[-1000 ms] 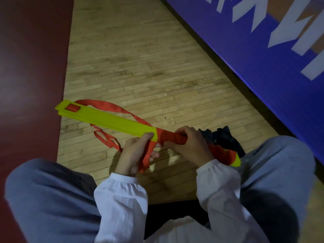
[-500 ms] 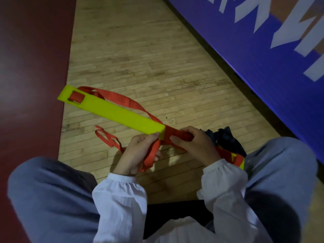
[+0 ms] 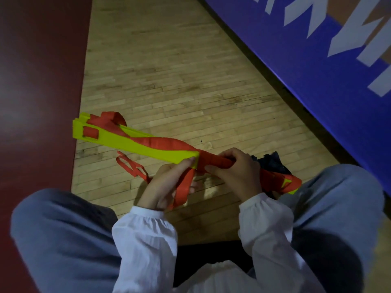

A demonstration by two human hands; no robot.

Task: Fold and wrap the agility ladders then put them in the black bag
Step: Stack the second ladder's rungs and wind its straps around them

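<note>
- Far left: maroon floor strip (image 3: 38, 81) beside the pale wooden floor (image 3: 169, 70). The person is seated, with the left knee (image 3: 63, 229) in grey trousers at the lower left.
- Agility ladder (image 3: 135, 144): flat yellow rungs stacked into 1 long bundle and held low over the boards. Its left end points toward the maroon strip and its right end sits near the right knee (image 3: 338, 197).
- Orange strap (image 3: 169, 142): it runs along the top of the stack and is wound around its middle. A loose loop (image 3: 131, 168) of it lies on the floor below the bundle.
- Handling, as judged: the rungs look thin, stiff and light. They are smooth plastic, so the stack could fan out or slide if the winding goes slack. The strap is soft, limp webbing, apt to twist. The best hold is at the wound middle, with tension on the free tail.
- Left hand (image 3: 167, 187): below the bundle, with 1 fingertip pressed on the near edge of the rungs. The strap's tail passes down through its curled fingers, so it is gripping the strap.
- Right hand (image 3: 239, 172): knuckles up, fingers curled over the wrapped section and clamped on the bundle.
- Black bag (image 3: 273, 163): crumpled on the floor just behind the right hand and partly hidden. The ladder is not yet in it.
- Far right: blue wall pad (image 3: 317, 60) with white lettering.
</note>
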